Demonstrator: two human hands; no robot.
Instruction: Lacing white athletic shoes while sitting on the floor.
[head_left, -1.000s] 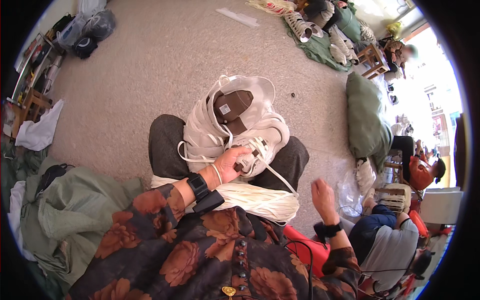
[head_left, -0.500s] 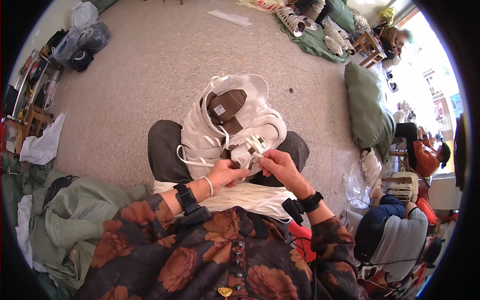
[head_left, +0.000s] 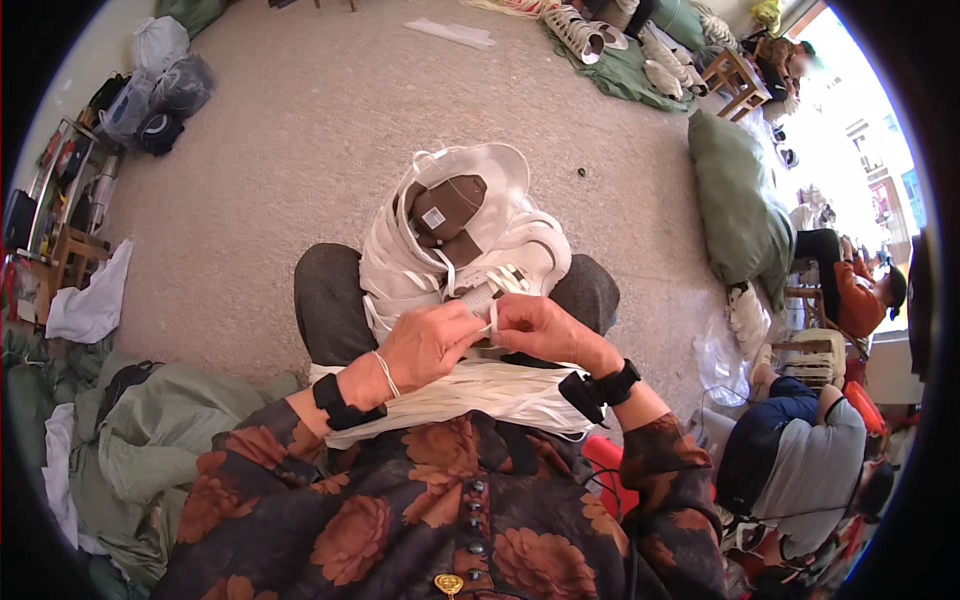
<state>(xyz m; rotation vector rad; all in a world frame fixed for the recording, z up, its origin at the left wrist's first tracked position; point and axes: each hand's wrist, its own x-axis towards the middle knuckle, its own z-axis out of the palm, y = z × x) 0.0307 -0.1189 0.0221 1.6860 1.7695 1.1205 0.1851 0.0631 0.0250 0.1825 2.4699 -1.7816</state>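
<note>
In my lap, between my knees, rests a bundle of nested white shoe uppers (head_left: pixel 395 270) with brown linings, loose lace loops along their side. At its near end is one white perforated shoe upper (head_left: pixel 482 298) with pale lace across its opening. My right hand (head_left: pixel 552 332) pinches a white shoelace (head_left: pixel 494 317) just over that upper. From the left, my left hand (head_left: pixel 432 342) meets it, its fingertips pressed together at the same lace and the upper's edge. Behind both hands, a thick hank of cream laces (head_left: pixel 470 395) lies across my thighs.
A large green sack (head_left: pixel 740 200) lies on the floor at right, near seated people at work (head_left: pixel 800 450). Green cloth (head_left: pixel 170 430) is heaped at left. Plastic bags (head_left: pixel 165 85) and a shelf (head_left: pixel 60 190) stand far left; more shoe uppers (head_left: pixel 575 35) lie at the back.
My left hand has turned over and come up onto the upper, its fingers now meeting the right hand's. The right hand has shifted slightly left, and a short loop of lace shows between them.
</note>
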